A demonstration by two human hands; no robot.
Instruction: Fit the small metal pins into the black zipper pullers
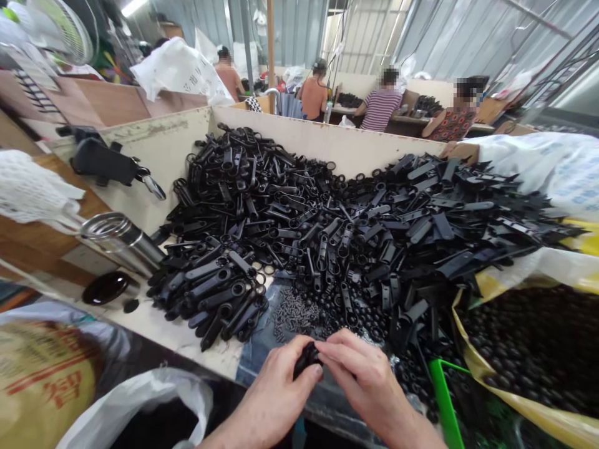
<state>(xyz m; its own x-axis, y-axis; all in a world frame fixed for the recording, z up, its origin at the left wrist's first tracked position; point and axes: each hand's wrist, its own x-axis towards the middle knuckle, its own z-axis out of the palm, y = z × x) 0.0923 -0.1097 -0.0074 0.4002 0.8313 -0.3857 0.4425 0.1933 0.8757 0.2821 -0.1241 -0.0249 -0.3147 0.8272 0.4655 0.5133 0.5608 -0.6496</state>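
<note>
Near the front edge of the bench, my left hand (285,380) wraps its fingers and thumb round a small black plastic part (306,359). My right hand (358,368) meets it from the right, its fingertips pressed together against that part; whether a smaller piece sits between them is hidden. Just beyond my hands lie a heap of small metal screws (294,312) and scattered round black knobs (369,321). Behind these rises a large pile of black plastic pieces with ring ends (281,218). To the left is a stack of similar black pieces (215,293).
A steel flask (124,240) and a dark cup (110,288) stand at left. At right are a yellow-edged sack of black knobs (538,337) and a green crate (447,402). An open white bag (140,405) is at lower left. Several people sit at benches behind.
</note>
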